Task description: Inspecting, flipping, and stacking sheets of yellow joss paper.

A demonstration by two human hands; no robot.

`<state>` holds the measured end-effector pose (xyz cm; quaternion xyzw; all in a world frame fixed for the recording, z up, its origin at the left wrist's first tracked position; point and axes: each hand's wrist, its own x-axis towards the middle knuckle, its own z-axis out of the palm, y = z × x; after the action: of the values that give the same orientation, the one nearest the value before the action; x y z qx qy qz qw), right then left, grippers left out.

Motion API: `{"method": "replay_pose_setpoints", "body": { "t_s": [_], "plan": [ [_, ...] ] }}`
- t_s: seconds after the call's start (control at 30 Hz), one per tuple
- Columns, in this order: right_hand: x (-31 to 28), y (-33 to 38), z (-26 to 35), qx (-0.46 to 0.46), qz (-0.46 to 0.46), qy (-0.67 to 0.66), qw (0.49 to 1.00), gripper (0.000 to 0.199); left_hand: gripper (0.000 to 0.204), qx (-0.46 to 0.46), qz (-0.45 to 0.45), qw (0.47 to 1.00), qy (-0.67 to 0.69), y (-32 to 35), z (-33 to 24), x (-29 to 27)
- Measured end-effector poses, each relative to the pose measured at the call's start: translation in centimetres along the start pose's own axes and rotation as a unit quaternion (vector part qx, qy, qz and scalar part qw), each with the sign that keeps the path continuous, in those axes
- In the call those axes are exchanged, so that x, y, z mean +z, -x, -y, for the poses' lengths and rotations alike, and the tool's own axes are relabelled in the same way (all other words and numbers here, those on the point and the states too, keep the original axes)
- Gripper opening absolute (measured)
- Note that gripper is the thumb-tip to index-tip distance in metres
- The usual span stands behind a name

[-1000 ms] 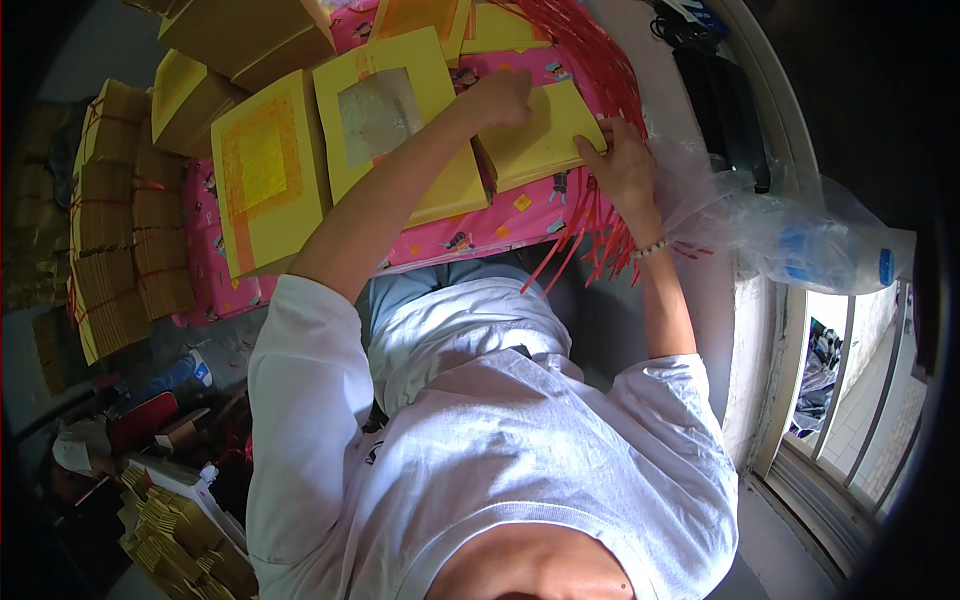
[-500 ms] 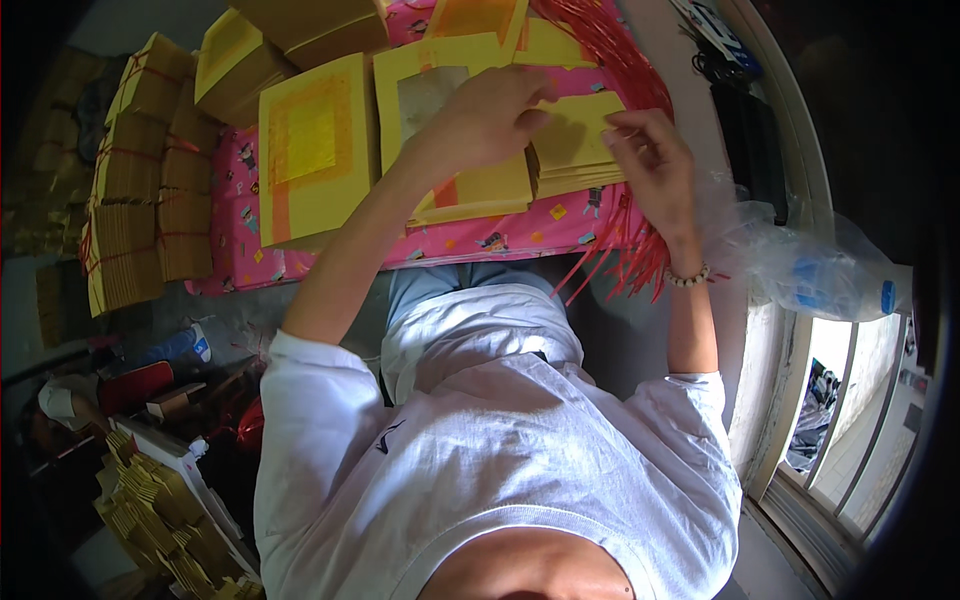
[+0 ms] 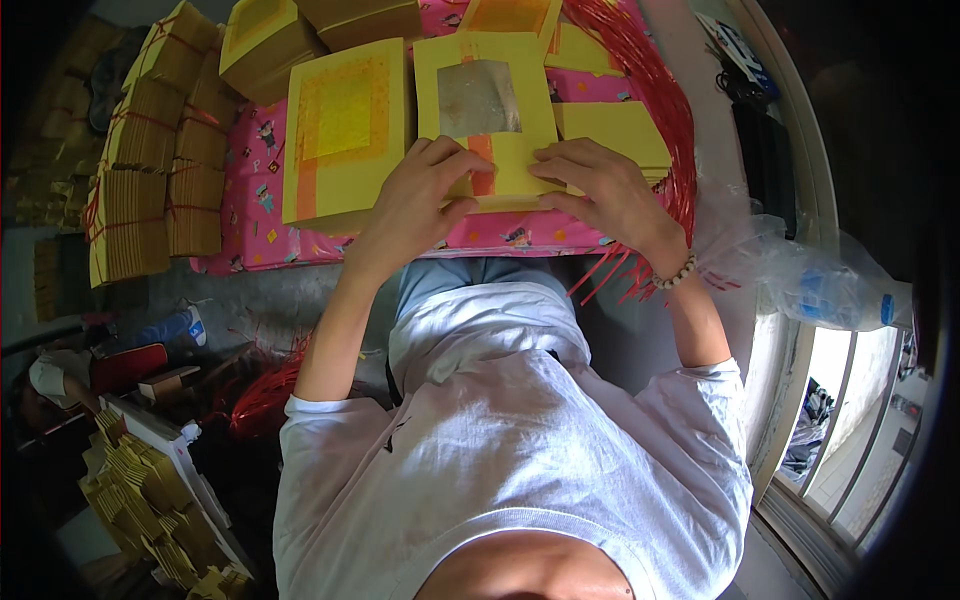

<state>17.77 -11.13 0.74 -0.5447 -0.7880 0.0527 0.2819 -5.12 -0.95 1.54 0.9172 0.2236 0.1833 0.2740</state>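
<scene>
Both hands rest on the near end of a stack of yellow paper sheets with a silver foil square (image 3: 487,105), lying on a pink patterned cloth (image 3: 250,190). My left hand (image 3: 415,205) presses its lower left part, fingers curled over the edge. My right hand (image 3: 600,190) lies flat on its lower right part, a bead bracelet on the wrist. Another yellow stack with an orange square (image 3: 345,130) lies just to the left. A plain yellow stack (image 3: 615,130) sits to the right, partly under my right hand.
Red strings (image 3: 650,90) hang over the table's right side. Tied bundles of brownish paper (image 3: 150,170) are piled at left. A clear plastic bag (image 3: 810,285) lies at right by a window. More yellow folded papers (image 3: 150,500) fill a box at lower left.
My right hand moved from the red strings and plain yellow stack at right onto the foil-square stack. My left hand drew back to its near edge. The view shifted.
</scene>
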Motion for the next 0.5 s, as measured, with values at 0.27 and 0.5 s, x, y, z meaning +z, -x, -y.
{"method": "replay_pose_setpoints", "body": {
  "t_s": [0.27,0.5],
  "plan": [
    [-1.4,-0.8,0.2,0.015,0.068,0.004,0.998,0.014,0.031,0.01,-0.014,1.0,0.018,0.2,0.8,-0.1],
    [-2.8,-2.7,0.9,0.0,0.078,0.021,0.997,0.01,0.029,0.003,-0.015,0.999,0.052,0.3,1.1,-0.3]
  ]
}}
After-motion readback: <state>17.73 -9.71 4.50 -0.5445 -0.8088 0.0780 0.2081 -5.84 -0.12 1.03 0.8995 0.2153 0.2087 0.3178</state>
